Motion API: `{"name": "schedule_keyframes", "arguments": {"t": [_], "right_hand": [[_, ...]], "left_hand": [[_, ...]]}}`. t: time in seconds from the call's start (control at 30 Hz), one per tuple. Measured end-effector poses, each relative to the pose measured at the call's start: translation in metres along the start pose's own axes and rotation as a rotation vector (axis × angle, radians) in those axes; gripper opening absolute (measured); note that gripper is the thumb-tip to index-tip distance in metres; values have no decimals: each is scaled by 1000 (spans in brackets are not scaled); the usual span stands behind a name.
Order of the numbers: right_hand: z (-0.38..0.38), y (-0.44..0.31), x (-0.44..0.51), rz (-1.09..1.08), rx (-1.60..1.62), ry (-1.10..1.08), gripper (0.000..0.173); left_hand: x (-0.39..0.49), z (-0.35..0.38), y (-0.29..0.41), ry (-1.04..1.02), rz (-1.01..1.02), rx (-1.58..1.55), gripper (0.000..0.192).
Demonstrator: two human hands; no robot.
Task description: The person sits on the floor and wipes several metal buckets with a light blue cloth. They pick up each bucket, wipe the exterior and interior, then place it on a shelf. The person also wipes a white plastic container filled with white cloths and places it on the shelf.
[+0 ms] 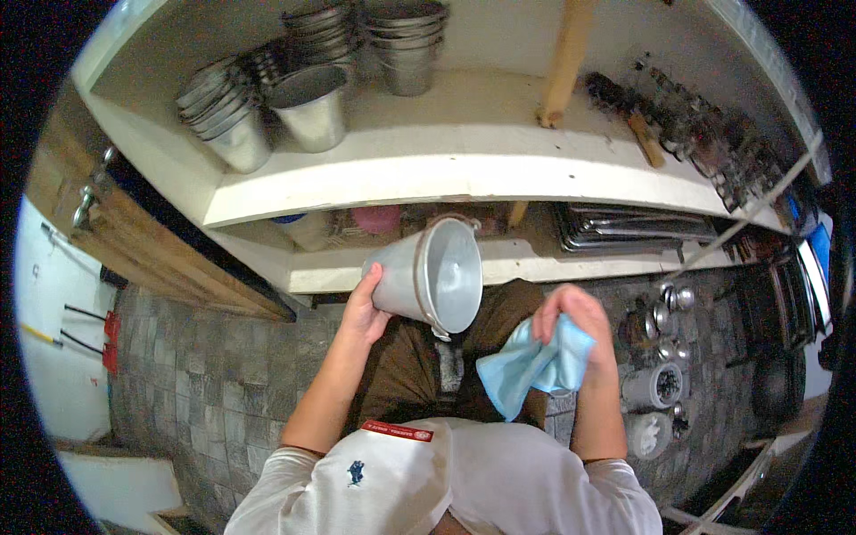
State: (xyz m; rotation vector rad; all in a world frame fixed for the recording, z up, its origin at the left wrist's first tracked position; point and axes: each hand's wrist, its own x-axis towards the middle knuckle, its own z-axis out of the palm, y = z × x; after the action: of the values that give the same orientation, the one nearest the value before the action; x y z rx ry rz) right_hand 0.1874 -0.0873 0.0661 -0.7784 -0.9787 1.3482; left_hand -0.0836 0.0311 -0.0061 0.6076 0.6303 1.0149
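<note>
My left hand [366,309] grips a grey metal bucket [400,281] near its base. The bucket lies tilted on its side in the air, its mouth facing right, with a thin handle folded around its body below the rim. To the right of it, my right hand [574,317] holds a light blue cloth [528,364] that hangs down from the fingers, apart from the bucket. Both hands are above my lap. On the upper shelf at the left stand stacked metal buckets [406,60] and a single-looking one [317,117] in front.
A white wooden shelf [428,170] spans the view ahead, with a wooden post [565,60] and a row of small metal items [709,127]. Dark trays [628,231] lie on the lower shelf. On the tiled floor at right are white tubs [647,435] and metal pieces [662,317].
</note>
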Motion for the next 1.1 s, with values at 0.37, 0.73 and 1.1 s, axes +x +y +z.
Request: {"name": "schedule_keyframes", "arguments": {"t": [0.37, 0.73, 1.1], "right_hand": [[67, 44, 49, -108, -1863, -690, 29], [80, 114, 45, 307, -338, -178, 49], [48, 134, 78, 616, 1118, -446, 42]], "left_hand": [[-13, -9, 11, -17, -160, 149, 51], [-8, 11, 11, -151, -169, 383, 57], [-6, 18, 14, -136, 12, 483, 65]]}}
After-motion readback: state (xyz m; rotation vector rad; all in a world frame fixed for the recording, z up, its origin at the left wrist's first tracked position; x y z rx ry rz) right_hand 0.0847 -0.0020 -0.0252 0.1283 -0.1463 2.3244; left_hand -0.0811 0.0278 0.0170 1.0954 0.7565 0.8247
